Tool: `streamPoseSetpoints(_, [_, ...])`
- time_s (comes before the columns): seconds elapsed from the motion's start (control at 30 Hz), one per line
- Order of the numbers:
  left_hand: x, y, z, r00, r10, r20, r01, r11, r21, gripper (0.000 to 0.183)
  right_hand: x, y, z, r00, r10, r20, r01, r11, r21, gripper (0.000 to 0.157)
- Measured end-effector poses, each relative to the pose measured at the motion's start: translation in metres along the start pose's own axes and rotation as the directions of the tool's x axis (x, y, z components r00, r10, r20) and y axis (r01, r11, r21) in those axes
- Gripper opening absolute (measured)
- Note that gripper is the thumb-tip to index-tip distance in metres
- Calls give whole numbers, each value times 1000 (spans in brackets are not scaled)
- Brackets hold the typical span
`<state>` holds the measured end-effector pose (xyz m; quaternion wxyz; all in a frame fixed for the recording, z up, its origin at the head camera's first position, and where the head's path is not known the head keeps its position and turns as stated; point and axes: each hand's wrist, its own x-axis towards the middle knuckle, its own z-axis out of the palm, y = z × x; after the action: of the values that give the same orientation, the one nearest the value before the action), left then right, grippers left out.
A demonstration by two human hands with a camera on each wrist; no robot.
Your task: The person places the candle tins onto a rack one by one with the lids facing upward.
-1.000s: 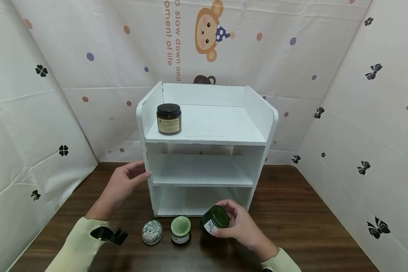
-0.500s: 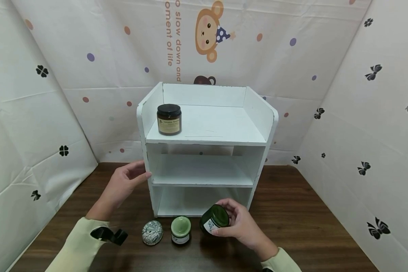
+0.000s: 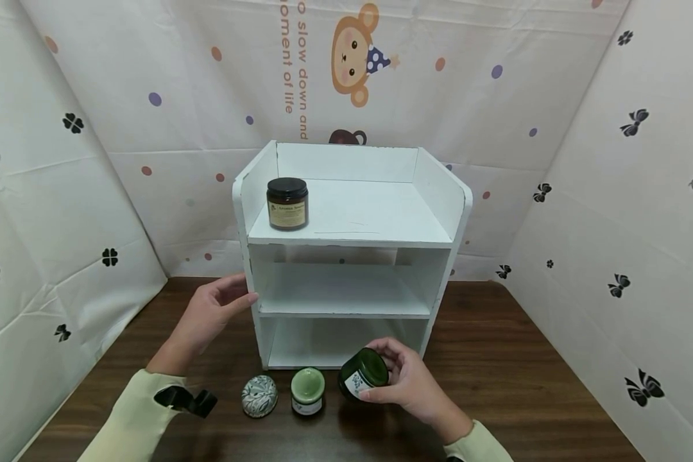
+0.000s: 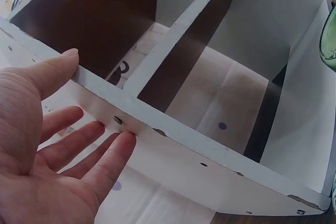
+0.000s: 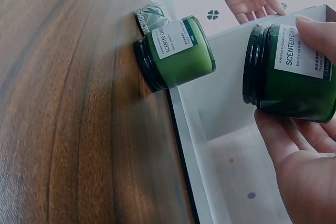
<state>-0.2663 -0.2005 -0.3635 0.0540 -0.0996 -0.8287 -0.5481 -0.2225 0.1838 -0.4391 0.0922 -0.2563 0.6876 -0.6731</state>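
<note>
My right hand [image 3: 404, 383] holds a dark green scented candle jar [image 3: 362, 375] between thumb and fingers, just in front of the shelf's lower right. The jar is tilted, and in the right wrist view its black lid faces the tabletop, with the white label showing. At the white shelf unit [image 3: 344, 316], my left hand [image 3: 210, 311] rests on the left side panel. Seen from the left wrist, its thumb lies at the panel's front edge and its loose fingers touch the outer face. Beside the held jar stands a light green candle jar [image 3: 308, 390], black lid down on the table.
A round patterned tin [image 3: 259, 396] sits left of the light green jar on the brown wooden table [image 3: 496, 378]. On the shelf's top level, at left, is a brown jar [image 3: 287, 204] with a black lid. Printed white cloth [image 3: 179, 83] encloses the table's back and sides.
</note>
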Motion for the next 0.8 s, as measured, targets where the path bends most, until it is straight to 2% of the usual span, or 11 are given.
streamPoseSetpoints(0.33, [-1,2,0,1000,-14,-5,14,1000,2,66,0,-2,2,1000,2,29,-2,1000,-2,73])
streamPoseSetpoints(0.8, [-2,2,0,1000,-14,-2,14,1000,3,66,-1,-9,6,1000,9,-18,-11,997,-80,67])
